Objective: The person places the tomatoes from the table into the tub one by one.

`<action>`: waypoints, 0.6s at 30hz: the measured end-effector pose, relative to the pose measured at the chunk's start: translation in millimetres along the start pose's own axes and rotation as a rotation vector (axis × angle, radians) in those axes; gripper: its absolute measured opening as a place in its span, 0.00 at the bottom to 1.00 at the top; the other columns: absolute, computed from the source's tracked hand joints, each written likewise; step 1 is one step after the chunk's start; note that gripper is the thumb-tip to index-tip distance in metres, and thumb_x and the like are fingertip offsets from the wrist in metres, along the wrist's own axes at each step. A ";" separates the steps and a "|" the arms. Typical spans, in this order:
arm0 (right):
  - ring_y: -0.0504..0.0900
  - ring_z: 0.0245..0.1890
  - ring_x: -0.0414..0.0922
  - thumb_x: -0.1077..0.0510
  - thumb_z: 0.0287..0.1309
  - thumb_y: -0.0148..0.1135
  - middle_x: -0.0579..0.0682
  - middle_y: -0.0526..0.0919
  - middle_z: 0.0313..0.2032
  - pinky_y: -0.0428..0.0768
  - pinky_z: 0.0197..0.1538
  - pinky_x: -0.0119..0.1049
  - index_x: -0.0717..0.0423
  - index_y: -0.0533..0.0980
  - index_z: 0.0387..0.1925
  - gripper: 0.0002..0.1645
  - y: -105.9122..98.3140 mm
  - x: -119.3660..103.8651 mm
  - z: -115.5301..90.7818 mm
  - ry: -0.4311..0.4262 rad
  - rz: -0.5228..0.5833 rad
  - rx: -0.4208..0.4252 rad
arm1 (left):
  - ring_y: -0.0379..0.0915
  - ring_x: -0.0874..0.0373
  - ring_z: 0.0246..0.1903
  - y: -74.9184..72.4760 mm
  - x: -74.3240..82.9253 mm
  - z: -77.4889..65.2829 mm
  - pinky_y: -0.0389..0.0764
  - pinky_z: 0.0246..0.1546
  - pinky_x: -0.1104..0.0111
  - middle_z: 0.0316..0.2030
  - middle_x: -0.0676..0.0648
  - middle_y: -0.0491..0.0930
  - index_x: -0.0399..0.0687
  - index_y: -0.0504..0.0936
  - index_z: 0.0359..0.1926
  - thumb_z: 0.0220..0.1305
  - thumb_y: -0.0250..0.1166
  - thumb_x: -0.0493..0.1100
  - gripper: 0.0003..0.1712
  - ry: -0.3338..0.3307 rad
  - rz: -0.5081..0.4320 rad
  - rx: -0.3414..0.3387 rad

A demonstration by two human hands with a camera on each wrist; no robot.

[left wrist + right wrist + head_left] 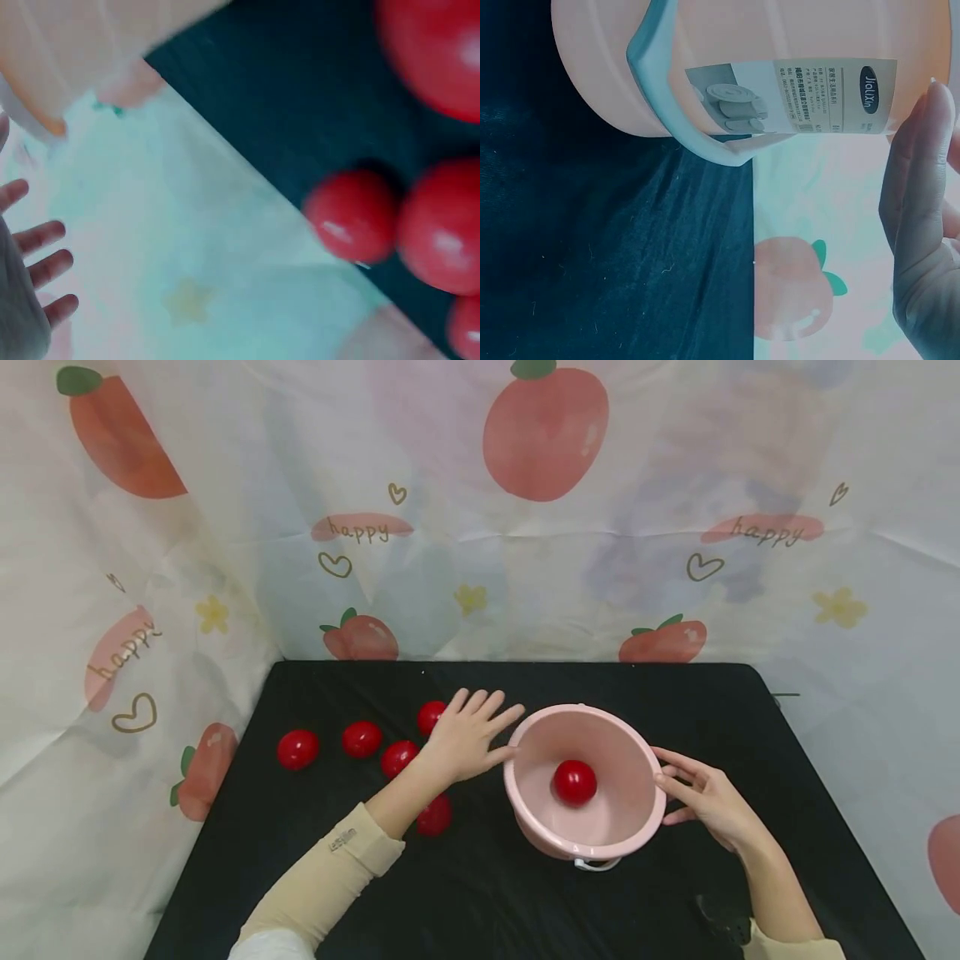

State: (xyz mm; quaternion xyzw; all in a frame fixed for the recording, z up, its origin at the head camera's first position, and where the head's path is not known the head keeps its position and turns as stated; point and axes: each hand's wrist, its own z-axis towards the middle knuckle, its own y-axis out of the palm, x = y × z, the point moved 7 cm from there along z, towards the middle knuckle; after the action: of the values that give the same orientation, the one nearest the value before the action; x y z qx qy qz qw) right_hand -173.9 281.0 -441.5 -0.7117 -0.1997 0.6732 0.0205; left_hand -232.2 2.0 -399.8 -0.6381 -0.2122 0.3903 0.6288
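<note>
A pink bucket stands on the black table, tilted toward the camera in the head view, with one glossy red ball inside. At its right side, my right hand holds the rim, thumb on top and the other fingers along the outside. My left hand is spread with straight fingers between the bucket and the loose balls, its thumb tip right at the bucket's left rim. Nothing is in its palm. The left forearm partly hides a red ball and a nearer red ball.
More red balls lie to the left: one at the far left, another ball beside it, and a ball behind the left hand. The bucket's white handle hangs at the front. A printed cloth rises behind the table.
</note>
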 end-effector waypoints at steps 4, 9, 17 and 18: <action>0.82 0.31 0.42 0.61 0.62 0.54 0.47 0.77 0.34 0.81 0.27 0.43 0.73 0.56 0.62 0.32 0.4 -0.5 -0.3 0.003 0.000 -0.001 | 0.55 0.50 0.59 18.0 -42.5 -31.3 0.54 0.61 0.54 0.62 0.47 0.61 0.62 0.59 0.66 0.60 0.46 0.68 0.36 -0.175 -0.077 0.042; 0.82 0.31 0.42 0.61 0.62 0.54 0.46 0.77 0.33 0.81 0.27 0.43 0.72 0.55 0.62 0.33 0.9 -0.4 -0.1 0.010 0.001 0.001 | 0.54 0.46 0.57 48.6 -97.4 -72.4 0.53 0.58 0.51 0.61 0.42 0.59 0.56 0.59 0.66 0.60 0.51 0.63 0.36 -0.382 -0.154 0.072; 0.82 0.31 0.41 0.61 0.62 0.54 0.45 0.77 0.33 0.81 0.27 0.43 0.73 0.55 0.62 0.33 0.8 -0.3 -1.1 0.006 0.011 0.009 | 0.49 0.39 0.58 95.5 -174.5 -137.1 0.48 0.57 0.45 0.61 0.36 0.53 0.50 0.56 0.65 0.61 0.54 0.57 0.35 -0.670 -0.231 0.120; 0.82 0.31 0.41 0.61 0.62 0.54 0.45 0.77 0.33 0.81 0.27 0.43 0.73 0.55 0.62 0.33 0.6 -0.2 -1.3 0.006 0.010 0.010 | 0.48 0.38 0.58 101.3 -181.7 -144.9 0.47 0.57 0.44 0.62 0.36 0.52 0.49 0.55 0.65 0.61 0.54 0.56 0.35 -0.709 -0.252 0.120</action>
State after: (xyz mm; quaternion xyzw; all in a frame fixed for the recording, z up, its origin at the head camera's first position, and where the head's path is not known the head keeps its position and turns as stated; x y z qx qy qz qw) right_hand -172.5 280.7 -441.4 -0.7145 -0.1926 0.6722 0.0212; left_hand -253.6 -240.8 -469.7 -0.3943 -0.4701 0.5180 0.5960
